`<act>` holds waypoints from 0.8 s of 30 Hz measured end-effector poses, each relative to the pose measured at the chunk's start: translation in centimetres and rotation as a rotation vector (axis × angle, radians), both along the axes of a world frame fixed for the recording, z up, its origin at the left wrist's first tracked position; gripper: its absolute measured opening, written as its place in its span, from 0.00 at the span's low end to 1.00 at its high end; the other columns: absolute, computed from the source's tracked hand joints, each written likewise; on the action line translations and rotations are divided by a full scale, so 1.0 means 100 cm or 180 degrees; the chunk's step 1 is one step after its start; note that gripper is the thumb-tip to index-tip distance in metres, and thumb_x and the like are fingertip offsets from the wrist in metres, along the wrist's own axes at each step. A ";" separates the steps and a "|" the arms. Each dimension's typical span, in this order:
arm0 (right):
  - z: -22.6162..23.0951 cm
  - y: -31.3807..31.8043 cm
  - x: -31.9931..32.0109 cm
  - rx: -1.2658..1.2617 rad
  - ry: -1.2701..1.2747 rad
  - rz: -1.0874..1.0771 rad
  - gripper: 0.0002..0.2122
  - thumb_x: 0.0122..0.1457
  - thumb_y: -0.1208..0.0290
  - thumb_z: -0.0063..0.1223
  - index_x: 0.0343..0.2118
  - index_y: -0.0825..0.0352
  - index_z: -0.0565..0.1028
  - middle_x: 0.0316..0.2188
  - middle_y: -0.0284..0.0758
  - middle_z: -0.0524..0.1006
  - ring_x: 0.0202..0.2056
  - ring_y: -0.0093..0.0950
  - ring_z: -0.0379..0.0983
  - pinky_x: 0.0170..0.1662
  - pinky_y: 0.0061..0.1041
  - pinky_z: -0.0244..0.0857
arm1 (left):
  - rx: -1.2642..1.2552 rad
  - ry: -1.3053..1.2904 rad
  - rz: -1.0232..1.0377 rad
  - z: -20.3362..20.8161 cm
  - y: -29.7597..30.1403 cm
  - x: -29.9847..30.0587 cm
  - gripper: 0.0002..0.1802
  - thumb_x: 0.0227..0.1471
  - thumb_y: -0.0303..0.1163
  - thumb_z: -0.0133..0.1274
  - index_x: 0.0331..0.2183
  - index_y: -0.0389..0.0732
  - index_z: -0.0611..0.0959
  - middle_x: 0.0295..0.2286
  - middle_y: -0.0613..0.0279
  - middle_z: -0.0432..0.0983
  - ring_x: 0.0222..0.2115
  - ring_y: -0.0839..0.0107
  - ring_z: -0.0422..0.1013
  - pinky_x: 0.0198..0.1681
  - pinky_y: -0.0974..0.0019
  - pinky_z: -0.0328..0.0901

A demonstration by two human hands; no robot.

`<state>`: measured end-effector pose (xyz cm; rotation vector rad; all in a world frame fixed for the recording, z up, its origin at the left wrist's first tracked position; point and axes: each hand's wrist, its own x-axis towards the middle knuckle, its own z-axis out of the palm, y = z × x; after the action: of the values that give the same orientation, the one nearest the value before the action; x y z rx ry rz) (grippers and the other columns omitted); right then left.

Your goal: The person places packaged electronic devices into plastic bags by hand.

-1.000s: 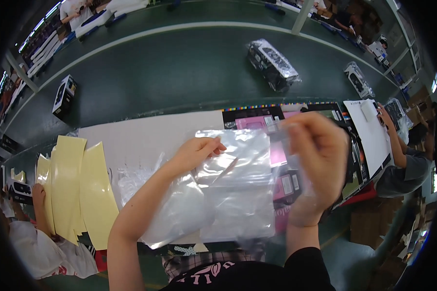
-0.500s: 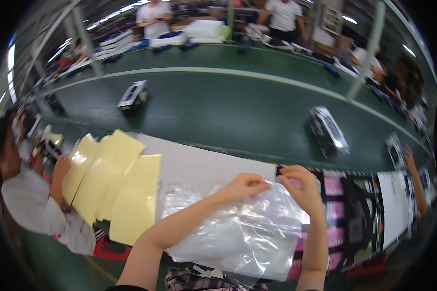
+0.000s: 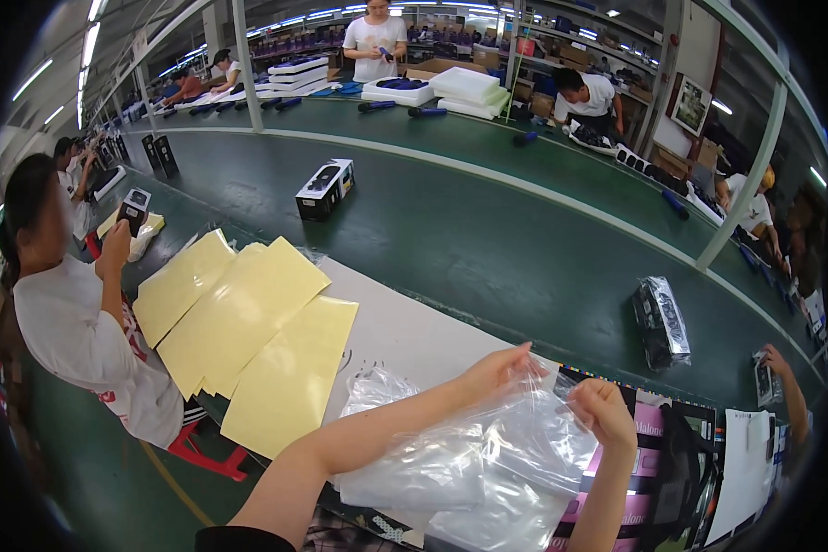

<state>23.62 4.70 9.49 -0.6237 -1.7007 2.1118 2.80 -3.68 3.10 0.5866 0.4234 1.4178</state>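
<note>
A clear plastic bag [image 3: 543, 437] is drawn up between my hands at its upper edge. My left hand [image 3: 499, 373] pinches the edge on one side, its fingers bent and partly covered by the film. On the other side my right hand [image 3: 607, 409] is closed round the bag's corner, knuckles up. Beneath lies a loose pile of more clear bags [image 3: 405, 474], spread over the near part of the table. My left forearm crosses above that pile.
Yellow sheets [image 3: 248, 304] lie fanned out on the left of the pale tabletop [image 3: 386, 313]. On the green conveyor [image 3: 469, 239] stand a black-and-white box [image 3: 327, 189] and a film-wrapped box [image 3: 661, 322]. Pink printed panels [image 3: 649, 460] lie at right. A co-worker [image 3: 92, 331] sits at left.
The view has swung, so the scene sits differently in it. My right hand has closed on the bag's corner, and the bag's edge is now lifted between both hands.
</note>
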 end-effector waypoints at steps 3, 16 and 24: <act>-0.007 0.000 -0.020 0.0079 -0.0361 0.0201 0.10 0.55 0.69 0.48 0.26 0.72 0.72 0.12 0.26 0.65 0.14 0.14 0.57 0.18 0.14 0.53 | 0.0795 -0.1026 0.0168 -0.057 0.022 -0.036 0.18 0.56 0.46 0.40 0.28 0.41 0.75 0.30 0.66 0.73 0.34 0.75 0.69 0.47 0.64 0.59; -0.070 0.016 -0.012 -0.0011 -0.1077 0.0972 0.05 0.53 0.75 0.48 0.26 0.70 0.73 0.15 0.27 0.70 0.16 0.13 0.63 0.19 0.14 0.56 | -0.1416 0.5561 0.5431 0.006 -0.008 -0.314 0.29 0.33 0.40 0.58 0.40 0.37 0.71 0.36 0.51 0.68 0.41 0.55 0.62 0.45 0.59 0.58; -0.057 0.011 -0.013 -0.0234 -0.1425 0.0733 0.02 0.51 0.79 0.47 0.28 0.70 0.72 0.20 0.25 0.71 0.20 0.11 0.65 0.22 0.11 0.57 | -0.2722 0.5076 0.5079 -0.019 -0.036 -0.436 0.52 0.27 0.46 0.64 0.52 0.41 0.57 0.47 0.44 0.58 0.47 0.48 0.59 0.49 0.57 0.58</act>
<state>22.33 5.79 3.83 -1.0304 -2.0156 2.3296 -40.83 -7.28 1.17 0.4882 3.0963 1.5376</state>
